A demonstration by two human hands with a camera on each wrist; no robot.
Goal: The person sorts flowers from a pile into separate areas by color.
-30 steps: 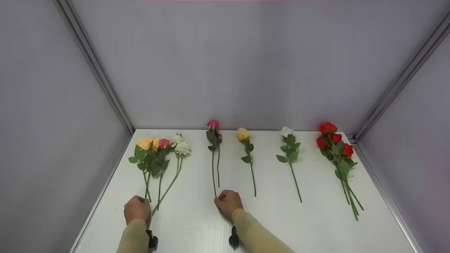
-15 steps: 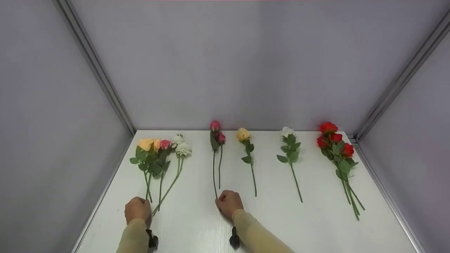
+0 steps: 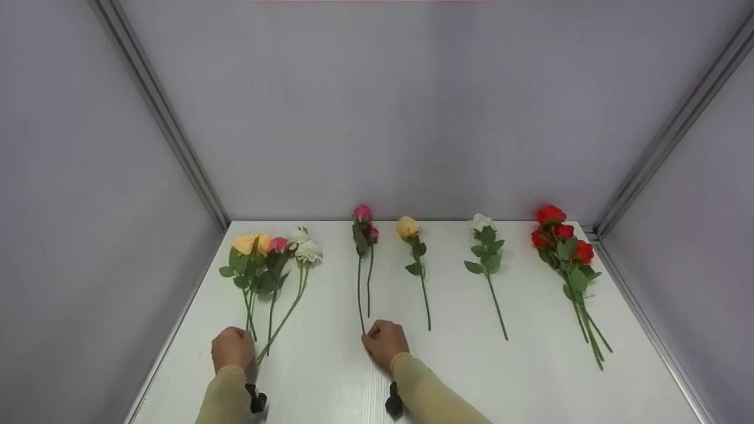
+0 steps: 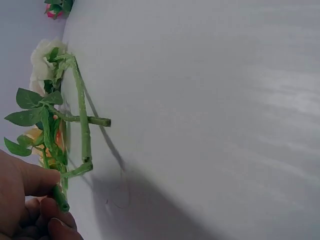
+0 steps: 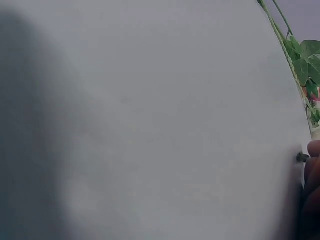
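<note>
Flowers (image 3: 361, 240) grouped with gaps, along table edge (image 3: 445, 223)

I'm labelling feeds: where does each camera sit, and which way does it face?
Head: head-worn, facing forward and down at the table; left hand, right hand and sleeves show.
Left wrist: on that wrist, facing the pinched stem; left hand partly shows.
Right wrist: on that wrist, facing mostly table; right hand partly shows.
Head and left wrist share the white flowers.
</note>
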